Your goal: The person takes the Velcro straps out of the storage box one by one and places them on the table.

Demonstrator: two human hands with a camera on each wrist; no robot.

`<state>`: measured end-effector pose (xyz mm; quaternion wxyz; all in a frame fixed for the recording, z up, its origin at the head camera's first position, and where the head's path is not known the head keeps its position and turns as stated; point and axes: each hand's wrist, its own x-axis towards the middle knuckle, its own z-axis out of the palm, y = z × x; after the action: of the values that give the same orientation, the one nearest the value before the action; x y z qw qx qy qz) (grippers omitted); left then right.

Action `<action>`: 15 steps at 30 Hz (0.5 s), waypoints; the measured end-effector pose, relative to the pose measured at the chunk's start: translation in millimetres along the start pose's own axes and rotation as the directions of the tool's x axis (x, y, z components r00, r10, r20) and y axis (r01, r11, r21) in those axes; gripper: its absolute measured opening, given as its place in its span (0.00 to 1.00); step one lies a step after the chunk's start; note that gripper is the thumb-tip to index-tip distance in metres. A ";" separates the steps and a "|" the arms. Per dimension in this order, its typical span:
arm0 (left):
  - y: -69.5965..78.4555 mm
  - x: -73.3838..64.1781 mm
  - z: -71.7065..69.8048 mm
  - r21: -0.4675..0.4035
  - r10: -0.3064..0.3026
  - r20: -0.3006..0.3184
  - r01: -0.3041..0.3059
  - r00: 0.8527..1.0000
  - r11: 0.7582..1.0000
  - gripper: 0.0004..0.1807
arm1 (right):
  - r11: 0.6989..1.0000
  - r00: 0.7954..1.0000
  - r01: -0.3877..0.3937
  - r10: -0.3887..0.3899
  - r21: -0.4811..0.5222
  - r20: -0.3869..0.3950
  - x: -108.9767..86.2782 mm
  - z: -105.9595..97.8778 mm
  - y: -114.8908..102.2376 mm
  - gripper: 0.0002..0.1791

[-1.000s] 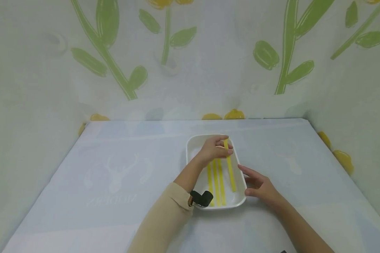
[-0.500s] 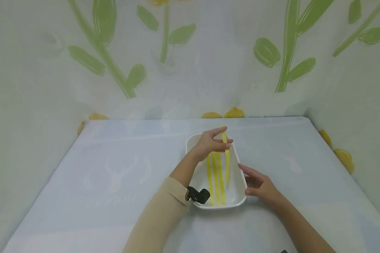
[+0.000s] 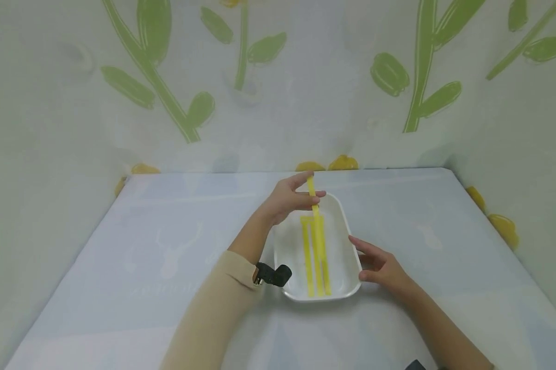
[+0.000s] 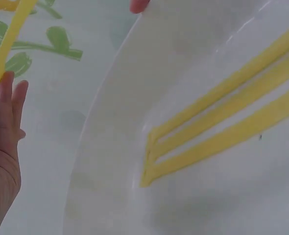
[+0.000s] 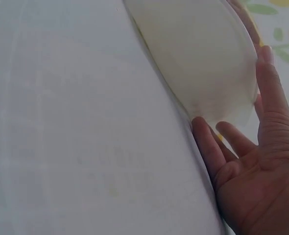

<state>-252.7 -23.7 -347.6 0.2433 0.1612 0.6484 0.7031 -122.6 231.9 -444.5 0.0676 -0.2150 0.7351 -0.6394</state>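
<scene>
My left hand (image 3: 284, 200) pinches a thin, flexible yellow strip (image 4: 14, 32) near its upper end. It is above the far part of a white rectangular tray (image 3: 341, 257), and the strip hangs down over the tray. Inside lie three similar yellow strips (image 4: 223, 143), side by side lengthwise, their far ends bent against the tray's wall. From the head view, the hanging strip partly covers them. At the tray's right side, my right hand (image 3: 384, 268) touches the outer wall and rim with fingertips and thumb (image 5: 205, 139), fingers spread.
The tray stands on a table with a pale printed cloth (image 3: 176, 246). Behind it and at both sides rise pale walls (image 3: 315, 118) with green leaf and yellow flower prints. A black camera (image 3: 275, 275) sits on my left wrist.
My left hand has lifted the yellow strip from the tray's right part and carried it up and left, over the other strips. My right hand has stayed at the tray's side.
</scene>
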 end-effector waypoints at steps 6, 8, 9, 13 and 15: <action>3.2 -9.6 -24.4 0.047 -0.014 -0.070 0.017 0.997 0.999 0.43 | 1.000 1.000 0.027 -0.027 0.002 0.010 3.2 -0.4 3.2 0.39; 4.8 -13.1 -32.3 0.051 -0.012 -0.089 0.016 0.996 0.999 0.44 | 1.000 1.000 0.018 -0.018 -0.003 0.003 4.6 -0.4 3.6 0.39; 5.5 -15.2 -36.0 0.050 -0.010 -0.096 0.015 0.995 0.999 0.44 | 1.000 1.000 0.011 -0.011 -0.002 0.001 5.1 -0.6 3.8 0.39; 7.1 -25.7 -48.1 0.015 -0.018 -0.121 0.020 0.993 1.000 0.43 | 1.000 1.000 0.005 -0.005 0.020 0.011 6.8 -0.9 4.0 0.39; 7.2 -31.1 -53.0 0.018 -0.025 -0.127 0.028 0.992 0.999 0.44 | 1.000 1.000 0.004 -0.004 0.024 0.018 7.5 -0.6 4.4 0.39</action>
<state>-256.6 -85.2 -343.4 0.2094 0.1099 0.6716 0.7022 -130.5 229.8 -447.4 0.0755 -0.2214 0.7263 -0.6464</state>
